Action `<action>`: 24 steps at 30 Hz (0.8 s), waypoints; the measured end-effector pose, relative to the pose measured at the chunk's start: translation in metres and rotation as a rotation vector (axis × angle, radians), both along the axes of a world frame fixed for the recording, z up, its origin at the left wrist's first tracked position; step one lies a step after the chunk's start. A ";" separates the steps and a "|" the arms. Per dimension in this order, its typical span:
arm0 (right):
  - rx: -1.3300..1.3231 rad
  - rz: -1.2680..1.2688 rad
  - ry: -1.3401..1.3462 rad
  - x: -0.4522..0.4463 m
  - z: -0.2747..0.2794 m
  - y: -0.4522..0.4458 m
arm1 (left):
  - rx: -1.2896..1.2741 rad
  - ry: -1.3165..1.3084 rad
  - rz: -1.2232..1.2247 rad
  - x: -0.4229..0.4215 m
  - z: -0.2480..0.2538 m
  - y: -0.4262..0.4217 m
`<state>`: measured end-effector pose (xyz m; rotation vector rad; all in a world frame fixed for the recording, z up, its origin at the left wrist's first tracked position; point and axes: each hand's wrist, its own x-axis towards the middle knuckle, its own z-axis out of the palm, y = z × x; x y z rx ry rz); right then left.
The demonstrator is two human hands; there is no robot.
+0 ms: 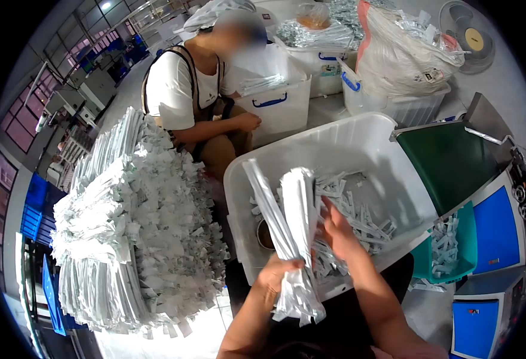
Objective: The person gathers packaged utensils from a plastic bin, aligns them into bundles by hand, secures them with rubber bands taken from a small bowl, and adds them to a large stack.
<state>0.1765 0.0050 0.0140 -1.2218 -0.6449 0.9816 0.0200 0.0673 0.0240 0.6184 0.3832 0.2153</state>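
Note:
My left hand [279, 272] is closed around the lower part of a bundle of long thin white packets [299, 221]. The bundle stands roughly upright and splits at the top into a thin part on the left and a thicker part on the right. My right hand [339, 232] is at the bundle's right side with its fingers stretched out; whether it touches the packets is hard to tell. Below both hands is a large white plastic tub [388, 128], with loose white packets [364, 224] scattered on its bottom. A round object [265, 234] lies partly hidden at the tub's left side.
At left rises a tall stack of white packets [131, 233]. Across from me sits a person [185, 90] beside a white bin [278, 113]. A green conveyor belt [448, 161] meets the tub's right end. A teal basket [466, 239] and a floor fan [469, 39] are at right.

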 end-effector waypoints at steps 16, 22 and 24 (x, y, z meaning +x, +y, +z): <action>0.189 0.165 0.170 -0.069 0.003 -0.039 | -0.310 -0.180 -0.444 -0.065 -0.034 -0.076; 0.138 0.131 0.104 -0.066 0.006 -0.050 | -0.097 0.199 -0.266 -0.055 -0.023 -0.074; 0.167 0.100 0.160 -0.052 0.012 -0.044 | -0.083 0.071 -0.302 -0.051 -0.023 -0.076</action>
